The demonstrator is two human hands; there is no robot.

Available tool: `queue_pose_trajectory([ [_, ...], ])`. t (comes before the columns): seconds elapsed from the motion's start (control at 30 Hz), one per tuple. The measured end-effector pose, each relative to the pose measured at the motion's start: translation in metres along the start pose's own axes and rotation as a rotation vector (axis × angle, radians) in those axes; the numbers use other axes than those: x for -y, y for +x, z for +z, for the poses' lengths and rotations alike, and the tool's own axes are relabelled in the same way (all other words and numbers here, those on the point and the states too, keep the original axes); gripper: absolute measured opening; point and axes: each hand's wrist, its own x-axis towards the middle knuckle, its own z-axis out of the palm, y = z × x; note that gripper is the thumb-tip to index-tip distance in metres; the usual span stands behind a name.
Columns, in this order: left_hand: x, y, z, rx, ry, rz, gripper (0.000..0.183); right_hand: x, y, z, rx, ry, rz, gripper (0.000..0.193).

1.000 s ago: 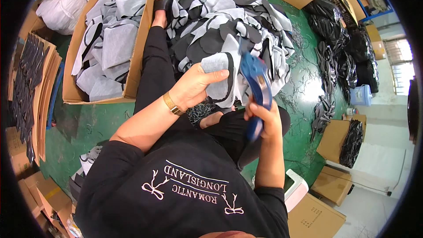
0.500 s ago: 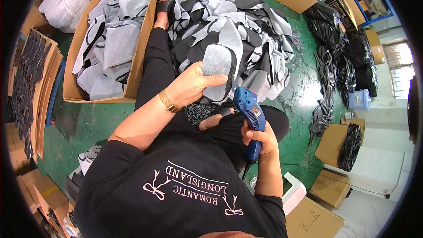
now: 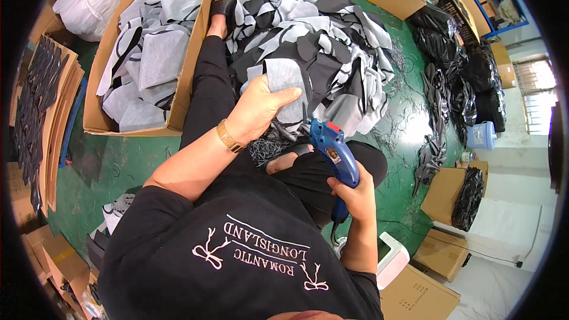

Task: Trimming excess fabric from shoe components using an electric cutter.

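My left hand (image 3: 258, 105) grips a grey fabric piece (image 3: 287, 76) with a black edge, the thumb lying across its front. Closed around the handle of blue corded electric scissors (image 3: 336, 157) is my right hand (image 3: 357, 194). The scissors' head points up and left, its tip right at the lower right edge of the held piece; whether the blades touch the cloth is too small to tell. Just beyond my hands spreads a large heap of grey and black fabric pieces (image 3: 332, 47).
To the left, a cardboard box (image 3: 185, 92) is filled with grey pieces. Thin dark trimmings (image 3: 267, 150) lie by my foot, and more scatter over the green floor (image 3: 409, 118). Black plastic bags (image 3: 435, 29) and cartons (image 3: 443, 253) line the right side.
The scissors have turned, their head moving left to the fabric's edge and showing a red part on top. The held piece has shifted and now shows a fold behind my left hand.
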Motion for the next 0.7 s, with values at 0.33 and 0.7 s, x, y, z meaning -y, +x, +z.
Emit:
queue_pose_trajectory([
  [0.33, 0.001, -0.007, 0.005, -0.019, 0.204, 0.058, 0.026, 0.003, 0.001, 0.003, -0.056, -0.078, 0.001, 0.027],
  [0.7, 0.005, -0.013, 0.005, 0.024, 0.281, 0.044, 0.024, 0.016, 0.014, 0.009, -0.064, 0.027, -0.028, 0.028],
])
